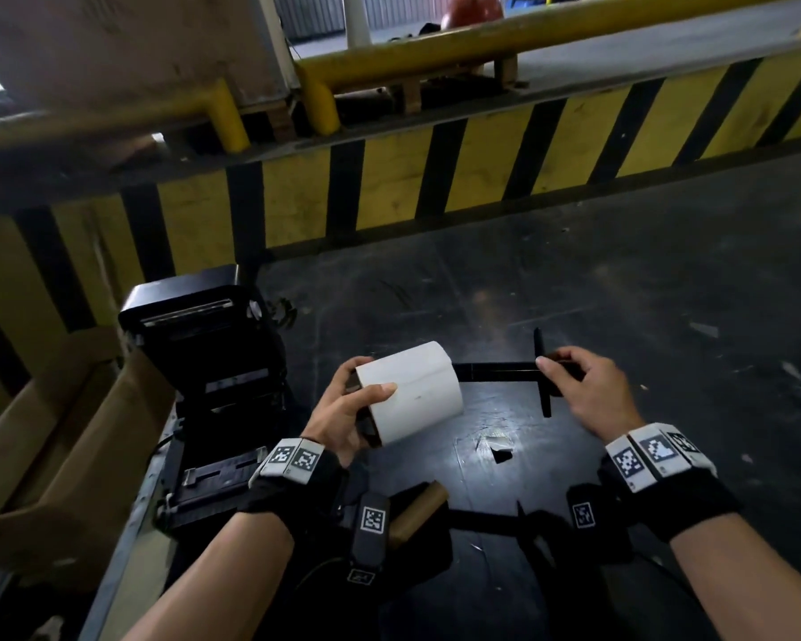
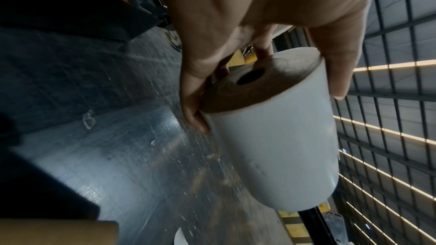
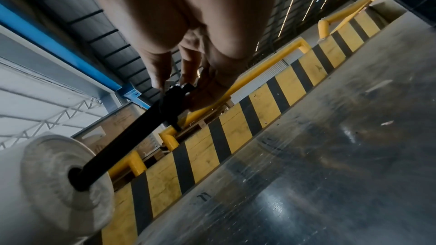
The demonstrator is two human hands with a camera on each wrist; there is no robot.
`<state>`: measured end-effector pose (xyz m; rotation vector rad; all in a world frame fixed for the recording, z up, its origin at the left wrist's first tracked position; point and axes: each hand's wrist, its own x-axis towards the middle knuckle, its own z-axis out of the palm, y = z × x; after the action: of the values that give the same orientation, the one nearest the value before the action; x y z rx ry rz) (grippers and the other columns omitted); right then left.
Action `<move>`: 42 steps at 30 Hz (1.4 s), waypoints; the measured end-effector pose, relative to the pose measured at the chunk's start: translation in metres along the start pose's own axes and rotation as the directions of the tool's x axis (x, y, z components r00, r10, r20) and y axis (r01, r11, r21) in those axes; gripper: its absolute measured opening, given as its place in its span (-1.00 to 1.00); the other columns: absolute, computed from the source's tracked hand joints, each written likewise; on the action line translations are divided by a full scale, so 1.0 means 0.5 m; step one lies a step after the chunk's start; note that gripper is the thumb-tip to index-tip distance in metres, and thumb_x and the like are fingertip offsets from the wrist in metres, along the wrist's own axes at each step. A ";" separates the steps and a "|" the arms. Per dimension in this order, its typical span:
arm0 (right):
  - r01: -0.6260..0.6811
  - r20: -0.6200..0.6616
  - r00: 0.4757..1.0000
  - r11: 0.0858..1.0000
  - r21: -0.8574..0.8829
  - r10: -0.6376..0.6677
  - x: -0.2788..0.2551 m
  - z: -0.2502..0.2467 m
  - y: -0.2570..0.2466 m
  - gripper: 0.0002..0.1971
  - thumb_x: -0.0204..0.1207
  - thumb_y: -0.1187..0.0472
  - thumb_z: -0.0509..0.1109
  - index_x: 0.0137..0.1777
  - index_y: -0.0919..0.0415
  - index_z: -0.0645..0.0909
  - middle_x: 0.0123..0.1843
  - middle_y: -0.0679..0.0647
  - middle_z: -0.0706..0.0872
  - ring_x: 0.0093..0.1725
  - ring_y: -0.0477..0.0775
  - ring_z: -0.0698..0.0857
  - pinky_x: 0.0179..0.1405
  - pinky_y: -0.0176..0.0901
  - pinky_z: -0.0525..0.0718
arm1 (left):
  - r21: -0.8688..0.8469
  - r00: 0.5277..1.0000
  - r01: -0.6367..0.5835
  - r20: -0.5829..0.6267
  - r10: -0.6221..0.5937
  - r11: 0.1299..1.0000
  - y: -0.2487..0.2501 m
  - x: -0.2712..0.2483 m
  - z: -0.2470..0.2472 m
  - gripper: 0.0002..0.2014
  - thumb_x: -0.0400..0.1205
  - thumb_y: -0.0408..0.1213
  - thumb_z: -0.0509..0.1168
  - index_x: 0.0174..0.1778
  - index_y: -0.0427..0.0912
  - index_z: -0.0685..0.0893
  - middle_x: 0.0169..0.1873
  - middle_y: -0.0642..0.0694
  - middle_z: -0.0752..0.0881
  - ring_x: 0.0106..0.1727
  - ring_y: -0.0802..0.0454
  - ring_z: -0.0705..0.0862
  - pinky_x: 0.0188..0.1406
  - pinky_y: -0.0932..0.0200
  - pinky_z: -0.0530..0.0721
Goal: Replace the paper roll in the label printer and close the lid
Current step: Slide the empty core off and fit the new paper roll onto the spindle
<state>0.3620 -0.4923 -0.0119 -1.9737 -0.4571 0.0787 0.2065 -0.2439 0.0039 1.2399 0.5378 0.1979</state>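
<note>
My left hand (image 1: 348, 404) grips a white paper roll (image 1: 412, 395) above the dark table, thumb on its side and fingers round its brown end (image 2: 247, 88). My right hand (image 1: 579, 381) pinches the flanged end of a black spindle (image 1: 500, 371). The spindle's shaft (image 3: 127, 137) enters the core hole of the paper roll (image 3: 59, 180) from the right. The black label printer (image 1: 204, 363) stands at the left with its lid raised and its bay facing up. An empty brown cardboard core (image 1: 419, 508) lies on the table near my left wrist.
A yellow-and-black striped barrier (image 1: 435, 178) runs behind the dark table (image 1: 620, 293). Cardboard boxes (image 1: 65, 446) sit at the left beside the printer. A second black spindle part (image 1: 491, 520) lies near my right wrist. A torn patch (image 1: 498, 448) marks the tabletop.
</note>
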 end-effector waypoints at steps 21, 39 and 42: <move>-0.069 0.301 0.952 0.913 0.401 -0.061 -0.047 0.113 -0.065 -0.94 0.54 0.34 0.32 -0.06 0.26 0.62 -0.16 0.24 0.69 -0.12 0.15 0.67 0.04 0.19 0.67 | 0.003 0.995 0.015 0.103 -0.015 1.000 0.007 -0.020 0.018 -0.19 0.08 -0.24 0.53 0.32 -0.13 0.53 0.02 -0.08 0.72 0.01 -0.14 0.67 -0.09 -0.14 0.65; -0.439 0.565 0.822 0.712 0.549 0.071 -0.064 0.137 -0.140 -0.40 0.32 -0.38 0.26 0.31 -0.12 0.52 0.34 0.19 0.64 0.30 0.28 0.64 0.24 0.37 0.62 | -0.034 0.991 -0.040 0.128 0.044 0.999 0.009 -0.048 0.009 -0.30 0.16 -0.31 0.50 0.28 -0.04 0.54 0.08 -0.06 0.71 0.13 -0.17 0.65 0.01 -0.19 0.64; -0.481 0.598 0.797 0.686 0.546 0.082 -0.073 0.148 -0.128 -0.43 0.28 -0.36 0.27 0.24 -0.11 0.58 0.27 0.12 0.69 0.20 0.18 0.70 0.16 0.24 0.69 | -0.055 0.993 -0.008 0.119 0.014 0.998 -0.006 -0.058 -0.007 -0.31 0.16 -0.32 0.50 0.26 0.01 0.55 0.10 -0.06 0.69 0.15 -0.18 0.63 0.07 -0.24 0.60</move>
<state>0.2911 -0.4177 0.0068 -1.2320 -0.3742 0.9123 0.1796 -0.2543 0.0086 1.1933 0.4198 0.1459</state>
